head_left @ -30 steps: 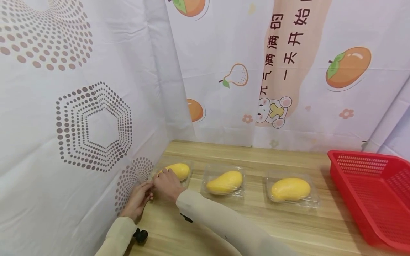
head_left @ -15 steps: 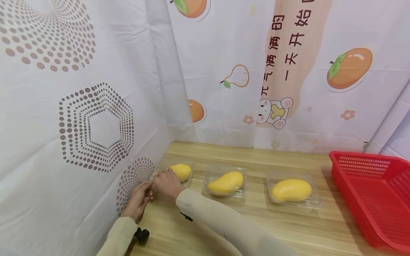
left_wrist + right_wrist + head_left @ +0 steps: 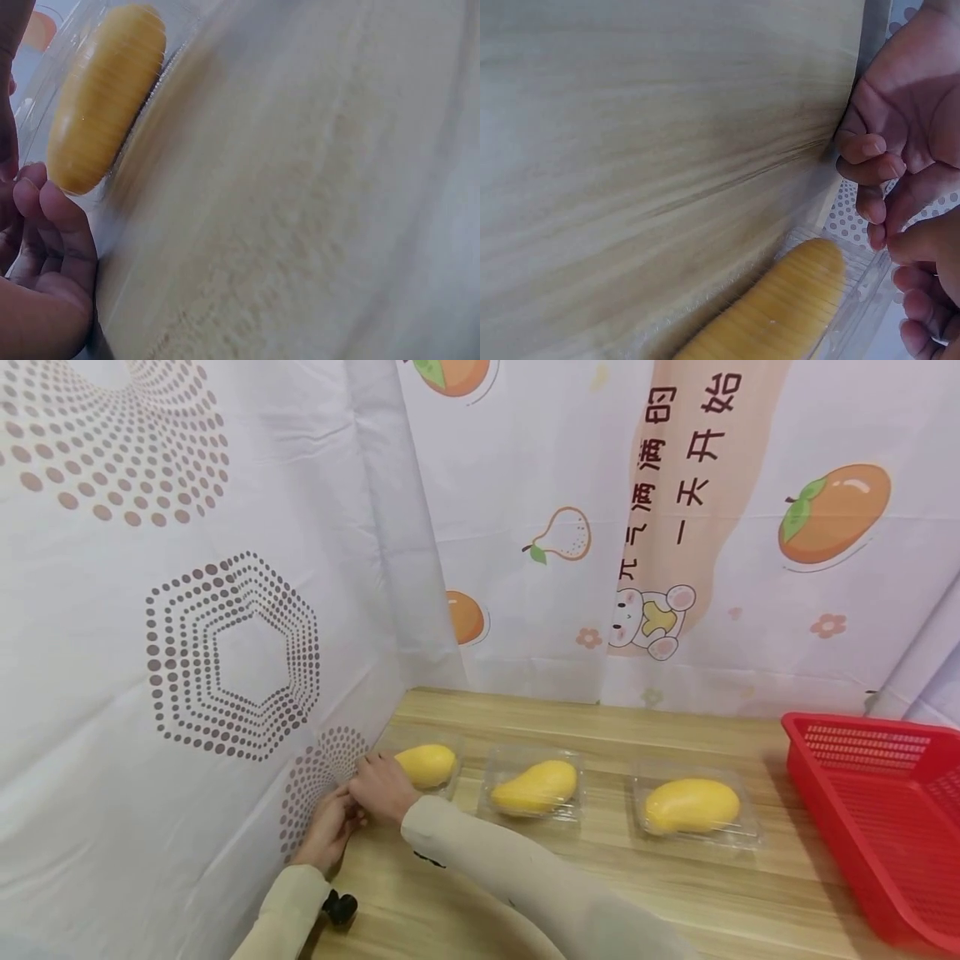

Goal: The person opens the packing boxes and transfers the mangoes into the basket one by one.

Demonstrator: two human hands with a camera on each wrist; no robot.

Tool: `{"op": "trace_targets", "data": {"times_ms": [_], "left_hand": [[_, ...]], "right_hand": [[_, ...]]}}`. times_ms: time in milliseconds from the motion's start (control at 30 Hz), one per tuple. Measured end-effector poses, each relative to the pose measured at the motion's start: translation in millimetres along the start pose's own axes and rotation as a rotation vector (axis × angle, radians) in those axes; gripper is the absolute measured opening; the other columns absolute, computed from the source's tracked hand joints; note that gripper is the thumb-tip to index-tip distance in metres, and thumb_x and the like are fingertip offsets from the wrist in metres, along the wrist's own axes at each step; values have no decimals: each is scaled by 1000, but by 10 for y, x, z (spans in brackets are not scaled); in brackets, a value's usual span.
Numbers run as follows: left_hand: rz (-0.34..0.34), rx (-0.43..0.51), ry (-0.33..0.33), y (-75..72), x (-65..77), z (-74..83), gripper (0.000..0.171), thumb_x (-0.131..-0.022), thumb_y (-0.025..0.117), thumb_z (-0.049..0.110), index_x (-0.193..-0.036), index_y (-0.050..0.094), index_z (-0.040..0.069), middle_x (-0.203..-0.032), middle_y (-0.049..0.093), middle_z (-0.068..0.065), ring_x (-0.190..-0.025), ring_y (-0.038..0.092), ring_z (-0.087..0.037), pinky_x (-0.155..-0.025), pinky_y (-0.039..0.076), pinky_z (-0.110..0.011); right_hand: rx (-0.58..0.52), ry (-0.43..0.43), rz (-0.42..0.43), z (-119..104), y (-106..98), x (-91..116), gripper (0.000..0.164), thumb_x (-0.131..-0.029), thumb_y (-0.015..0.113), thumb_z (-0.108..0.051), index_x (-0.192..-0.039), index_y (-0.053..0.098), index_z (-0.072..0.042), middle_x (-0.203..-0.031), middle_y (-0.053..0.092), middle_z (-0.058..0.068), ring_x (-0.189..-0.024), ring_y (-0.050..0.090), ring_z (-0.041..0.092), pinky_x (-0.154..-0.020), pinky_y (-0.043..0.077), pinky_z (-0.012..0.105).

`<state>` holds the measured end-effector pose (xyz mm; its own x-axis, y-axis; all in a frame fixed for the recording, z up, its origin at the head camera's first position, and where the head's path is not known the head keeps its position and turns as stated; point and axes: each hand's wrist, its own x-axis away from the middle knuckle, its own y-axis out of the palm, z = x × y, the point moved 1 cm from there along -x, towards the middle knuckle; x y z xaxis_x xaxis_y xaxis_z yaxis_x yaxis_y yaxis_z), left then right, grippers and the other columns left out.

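A yellow mango [image 3: 427,766] lies inside a clear plastic box [image 3: 866,304] at the table's left end, against the dotted curtain. My left hand [image 3: 326,833] pinches the near left corner of that box with thumb and fingertips. Right beside it, my right hand [image 3: 384,789] grips the same edge, thumb close to the left fingertips in the right wrist view. The right hand hides part of the box in the head view. Farther right, a second mango [image 3: 536,787] and a third mango [image 3: 693,804] each lie in a clear box of their own.
A red plastic basket [image 3: 825,827] stands on the right of the wooden table [image 3: 420,902]. A white curtain with dotted patterns [image 3: 247,660] hangs close along the left side. Another curtain with printed fruit [image 3: 525,610] hangs behind the table.
My right hand has shifted slightly left along the box, closer to the left hand, showing more of the first mango. The head view has turned a little left. The other boxes stay put.
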<state>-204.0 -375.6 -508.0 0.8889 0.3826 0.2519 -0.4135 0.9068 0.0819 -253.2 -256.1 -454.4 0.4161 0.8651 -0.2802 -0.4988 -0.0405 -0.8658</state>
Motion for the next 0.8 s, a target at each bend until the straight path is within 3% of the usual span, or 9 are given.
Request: {"op": "trace_targets", "data": {"times_ms": [167, 467, 633, 800], "left_hand": [[36, 22, 20, 43, -7, -10, 22, -101, 48, 2, -85, 59, 10, -75, 54, 0, -66, 51, -16, -61, 48, -28], [90, 57, 2, 87, 3, -61, 31, -102, 47, 7, -72, 54, 12, -66, 53, 1, -60, 50, -16, -57, 46, -29], [121, 30, -7, 92, -2, -37, 25, -105, 49, 13, -81, 58, 10, -70, 56, -1, -63, 52, -17, -58, 48, -30], [126, 82, 2, 96, 14, -17, 24, -107, 50, 16, -86, 61, 11, -71, 59, 1, -62, 52, -15, -57, 48, -29]], "right_hand": [[39, -10, -2, -10, 1, -17, 15, -99, 71, -31, -112, 78, -32, -108, 68, -4, -93, 59, 11, -78, 51, 25], [92, -6, -30, -68, 38, -16, 18, -98, 72, -33, -114, 77, -30, -108, 68, -3, -92, 60, 12, -76, 52, 25], [83, -18, -9, -55, 45, -38, 19, -93, 77, -32, -111, 78, -25, -105, 67, -2, -88, 60, 12, -73, 54, 24], [73, -23, 54, -33, 65, -45, 13, -93, 74, -27, -104, 78, -21, -97, 65, -2, -80, 57, 10, -65, 53, 22]]}}
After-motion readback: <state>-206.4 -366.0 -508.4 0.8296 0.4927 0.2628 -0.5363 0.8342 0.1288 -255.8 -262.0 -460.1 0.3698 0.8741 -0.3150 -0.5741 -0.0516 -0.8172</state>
